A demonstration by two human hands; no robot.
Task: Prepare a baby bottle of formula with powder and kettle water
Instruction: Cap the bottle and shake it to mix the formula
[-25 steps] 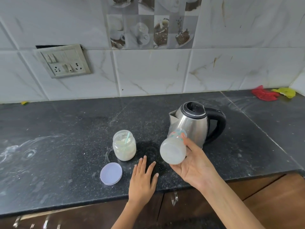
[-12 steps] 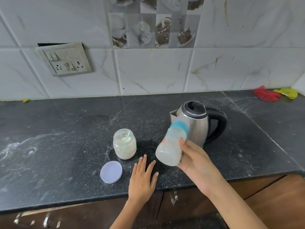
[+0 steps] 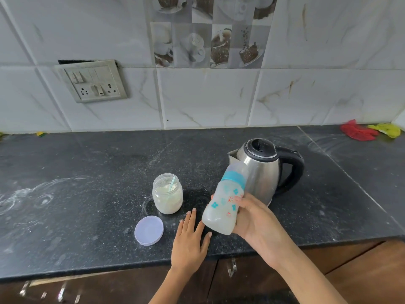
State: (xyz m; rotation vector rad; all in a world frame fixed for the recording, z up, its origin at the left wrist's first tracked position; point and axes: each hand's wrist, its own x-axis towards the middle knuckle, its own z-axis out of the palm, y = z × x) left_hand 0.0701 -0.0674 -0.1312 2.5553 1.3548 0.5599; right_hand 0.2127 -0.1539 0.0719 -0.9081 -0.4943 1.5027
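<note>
Right now the right hand (image 3: 258,224) is wrapped around the lower body of the baby bottle (image 3: 225,200), holding it tilted above the dark counter (image 3: 87,194), its teal collar and clear cap leaning toward the steel kettle (image 3: 263,170) just behind. Meanwhile the left hand (image 3: 189,242) lies flat on the counter, fingers spread and holding nothing, near the open powder jar (image 3: 167,196) (a scoop stands inside) and its round lid (image 3: 149,230).

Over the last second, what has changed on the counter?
The right hand has swung the baby bottle up from base-toward-camera to nearly upright, teal collar on top, keeping hold throughout. The left hand stayed flat on the counter; the powder jar, its lid and the kettle did not move.
</note>
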